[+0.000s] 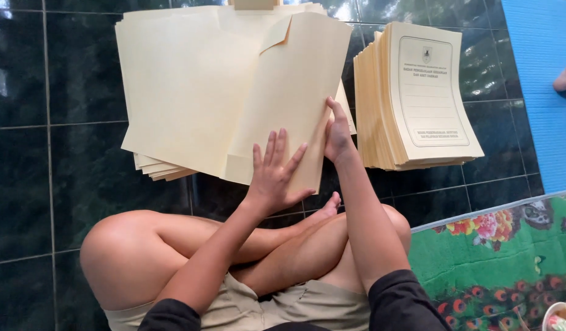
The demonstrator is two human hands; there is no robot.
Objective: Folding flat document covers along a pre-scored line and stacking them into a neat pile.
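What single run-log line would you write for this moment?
left hand: flat on folded cream folder | right hand: on folder's right edge | folder: atop unfolded sheet pile | finished stack: right, on floor
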